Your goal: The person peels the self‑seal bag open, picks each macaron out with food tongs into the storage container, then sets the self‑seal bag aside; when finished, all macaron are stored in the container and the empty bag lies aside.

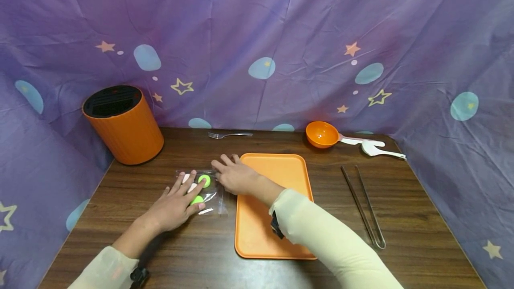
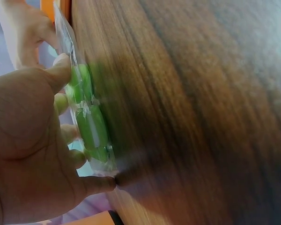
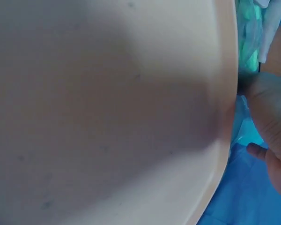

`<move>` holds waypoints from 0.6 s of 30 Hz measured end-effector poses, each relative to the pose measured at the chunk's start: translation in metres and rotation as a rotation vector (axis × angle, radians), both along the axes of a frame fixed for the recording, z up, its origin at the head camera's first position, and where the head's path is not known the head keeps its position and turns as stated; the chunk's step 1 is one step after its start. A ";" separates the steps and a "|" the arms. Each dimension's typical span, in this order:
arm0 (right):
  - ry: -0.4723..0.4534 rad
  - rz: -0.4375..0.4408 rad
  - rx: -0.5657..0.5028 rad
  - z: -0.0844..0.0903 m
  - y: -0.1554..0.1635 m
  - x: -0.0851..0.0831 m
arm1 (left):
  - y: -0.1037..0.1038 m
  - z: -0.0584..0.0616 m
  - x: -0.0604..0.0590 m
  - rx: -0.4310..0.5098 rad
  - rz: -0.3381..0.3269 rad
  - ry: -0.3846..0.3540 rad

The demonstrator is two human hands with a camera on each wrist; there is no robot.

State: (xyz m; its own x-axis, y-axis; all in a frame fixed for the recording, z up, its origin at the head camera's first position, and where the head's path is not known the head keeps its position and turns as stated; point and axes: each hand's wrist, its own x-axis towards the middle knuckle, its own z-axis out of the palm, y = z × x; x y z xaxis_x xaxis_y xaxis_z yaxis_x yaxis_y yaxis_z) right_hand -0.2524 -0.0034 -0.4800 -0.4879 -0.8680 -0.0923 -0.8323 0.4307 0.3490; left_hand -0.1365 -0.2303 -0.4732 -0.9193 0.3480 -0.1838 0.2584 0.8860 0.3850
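Observation:
A clear plastic bag (image 1: 211, 204) holding several bright green pieces (image 1: 197, 200) and white pieces (image 1: 186, 178) lies flat on the table, left of the orange tray (image 1: 273, 164). My left hand (image 1: 176, 206) rests spread over the bag, its straight fingers pressing on the pieces. In the left wrist view, the thumb and fingers of that hand reach along the bag's side. My right hand (image 1: 236, 178) reaches across the tray to the bag's far right corner, fingers spread and bent. Its thumb is hidden, and I cannot tell whether it pinches the film.
An orange knife block (image 1: 126, 133) with a black top stands at the back left. A fork (image 1: 230, 135) lies along the back edge. Toward the back right are an orange bowl (image 1: 322, 135), a white-and-pink handled utensil (image 1: 361, 141) and a white spoon (image 1: 381, 150). Metal tongs (image 1: 367, 211) lie right of the tray.

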 end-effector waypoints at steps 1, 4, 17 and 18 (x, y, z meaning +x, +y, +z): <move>-0.001 -0.006 -0.006 -0.001 0.001 0.000 | 0.000 0.000 0.000 0.000 -0.001 0.000; -0.002 -0.016 -0.038 -0.003 0.006 -0.002 | 0.000 -0.001 0.000 -0.002 -0.003 0.001; 0.009 0.038 -0.220 -0.006 0.034 -0.006 | 0.000 -0.001 0.000 -0.007 0.005 0.008; -0.002 0.040 -0.236 -0.006 0.036 -0.006 | 0.000 -0.001 0.000 -0.005 0.006 0.008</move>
State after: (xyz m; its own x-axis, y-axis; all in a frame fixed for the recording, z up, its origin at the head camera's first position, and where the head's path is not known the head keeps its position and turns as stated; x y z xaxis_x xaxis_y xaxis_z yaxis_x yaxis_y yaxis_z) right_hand -0.2584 0.0325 -0.4855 -0.4526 -0.8844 0.1143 -0.8509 0.4666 0.2414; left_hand -0.1368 -0.2305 -0.4740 -0.9229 0.3410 -0.1788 0.2555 0.8898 0.3782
